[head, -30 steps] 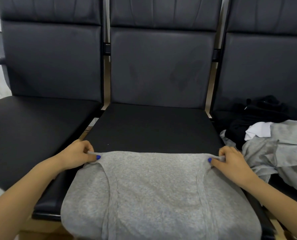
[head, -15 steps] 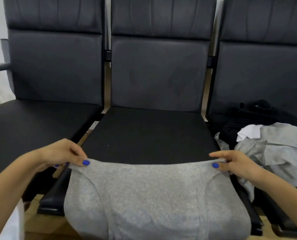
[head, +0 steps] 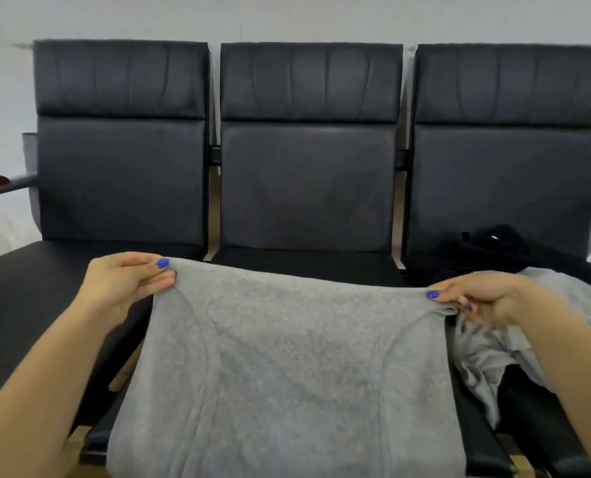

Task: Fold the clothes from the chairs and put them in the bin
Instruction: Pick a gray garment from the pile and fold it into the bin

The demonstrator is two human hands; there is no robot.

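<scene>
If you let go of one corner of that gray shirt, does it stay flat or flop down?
Probably flops: the gray shirt sags between the left hand and right hand pinching its corners. It looks light and soft, likely not slippery.

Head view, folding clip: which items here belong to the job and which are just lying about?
Job:
- grey garment, pinched at its top corners by the left hand and right hand
- pile of grey and black clothes on the right chair

Lying about:
- middle chair
- left chair
- wall

No bin in view.
</scene>
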